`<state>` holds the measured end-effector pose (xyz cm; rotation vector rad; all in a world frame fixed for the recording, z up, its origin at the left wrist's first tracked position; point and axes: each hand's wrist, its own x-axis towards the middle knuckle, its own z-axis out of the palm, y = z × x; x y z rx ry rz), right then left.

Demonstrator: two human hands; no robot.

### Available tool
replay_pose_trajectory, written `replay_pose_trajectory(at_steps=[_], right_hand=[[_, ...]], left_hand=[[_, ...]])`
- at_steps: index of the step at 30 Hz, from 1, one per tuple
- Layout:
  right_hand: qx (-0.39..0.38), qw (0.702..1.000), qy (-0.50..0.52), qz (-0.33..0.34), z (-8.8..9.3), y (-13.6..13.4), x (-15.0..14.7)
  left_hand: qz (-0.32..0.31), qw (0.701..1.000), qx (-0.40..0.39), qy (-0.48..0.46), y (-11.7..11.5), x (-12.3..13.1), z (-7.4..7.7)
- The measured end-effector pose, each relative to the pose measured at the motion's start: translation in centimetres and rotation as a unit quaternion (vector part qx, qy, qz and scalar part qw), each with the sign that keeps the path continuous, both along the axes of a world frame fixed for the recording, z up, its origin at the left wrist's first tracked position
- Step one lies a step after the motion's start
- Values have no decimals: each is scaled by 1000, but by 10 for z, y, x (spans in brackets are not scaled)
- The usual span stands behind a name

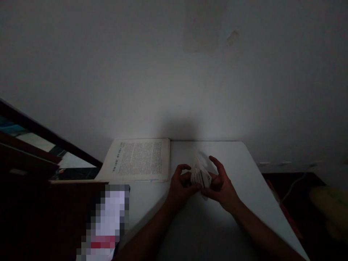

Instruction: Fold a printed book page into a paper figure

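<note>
A small piece of folded printed paper (200,175) is held up between my two hands above the white table. My left hand (182,185) pinches its left side, thumb at the lower edge. From the other side my right hand (221,185) grips the lower right part between thumb and fingers, with its index finger raised free. Lines of print show on the paper's faces, and a crease runs down its middle. My fingers hide part of its back and lower edge.
An open book or stack of printed pages (141,159) lies at the table's back left. A pixelated phone-like device (107,221) is at the left edge. The white table (228,156) meets a grey wall (136,72). Dark wooden furniture (24,174) stands at left.
</note>
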<state>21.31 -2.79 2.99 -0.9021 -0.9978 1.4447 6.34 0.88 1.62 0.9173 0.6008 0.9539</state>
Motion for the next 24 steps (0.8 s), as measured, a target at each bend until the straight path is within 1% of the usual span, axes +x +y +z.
replay_pose_trajectory(at_steps=[5, 9, 11, 13, 14, 16, 18, 19, 20, 21, 22, 24], right_hand=[[-1, 1000, 6, 3, 1, -1, 4], [26, 1000, -7, -7, -2, -2, 3], [54, 997, -49, -38, -7, -2, 2], [109, 982, -113, -108, -13, -2, 1], [151, 966, -148, -149, -15, -2, 2], [241, 919, -232, -210, -18, -2, 4], [309, 864, -331, -220, -17, -3, 6], [329, 842, -370, -213, -16, -3, 7], [340, 828, -395, -205, -14, -3, 7], [342, 823, -409, -199, -13, -4, 7], [337, 823, -413, -195, -12, -3, 6], [315, 834, -411, -188, -13, -2, 3]], left_hand=[[-21, 1000, 11, -13, -1, 1, 2], [-27, 999, 35, -2, -4, 1, 6], [-17, 998, 64, 23, -6, 0, 7], [26, 987, 128, 88, -10, -2, 5], [61, 974, 174, 132, -12, -3, 4], [148, 925, 277, 213, -16, -4, -1], [218, 878, 353, 239, -19, -3, -5], [239, 859, 381, 245, -20, -3, -6], [255, 843, 404, 247, -21, -2, -7], [267, 829, 424, 250, -21, -1, -6], [277, 816, 440, 253, -20, -1, -6], [294, 796, 460, 262, -18, 0, -3]])
